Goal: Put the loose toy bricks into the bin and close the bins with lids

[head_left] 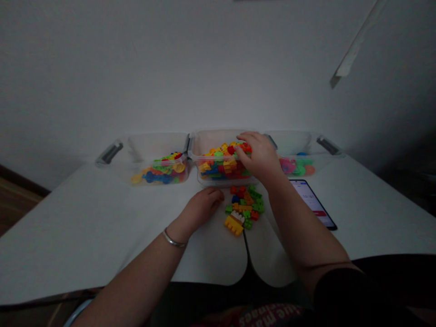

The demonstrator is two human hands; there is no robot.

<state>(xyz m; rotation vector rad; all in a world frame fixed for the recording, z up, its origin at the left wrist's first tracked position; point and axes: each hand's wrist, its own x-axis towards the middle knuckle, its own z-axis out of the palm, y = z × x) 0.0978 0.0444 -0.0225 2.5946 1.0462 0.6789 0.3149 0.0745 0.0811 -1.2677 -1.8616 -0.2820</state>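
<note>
My right hand (259,156) reaches over the right side of the middle clear plastic box (221,182), thumb and fingers apart, with no piece visible between them. Inside this box lies a heap of colourful toy building bricks (218,159). On the table just in front, a loose pile of bricks (245,206) in green, orange, red, blue and yellow is spread out. A yellow brick (233,225) with a whitish brick (237,216) against it lies at its near edge. Left of the pile, my left hand (205,204) rests low with curled fingers; whatever they may hold is hidden.
A clear box (136,159) of mixed colourful pieces stands on the left, another clear box (325,159) of rounded pieces on the right. A lit phone (315,204) lies beside my right forearm. Behind the boxes rises a wall (204,68). The white table (136,227) has a notched front edge.
</note>
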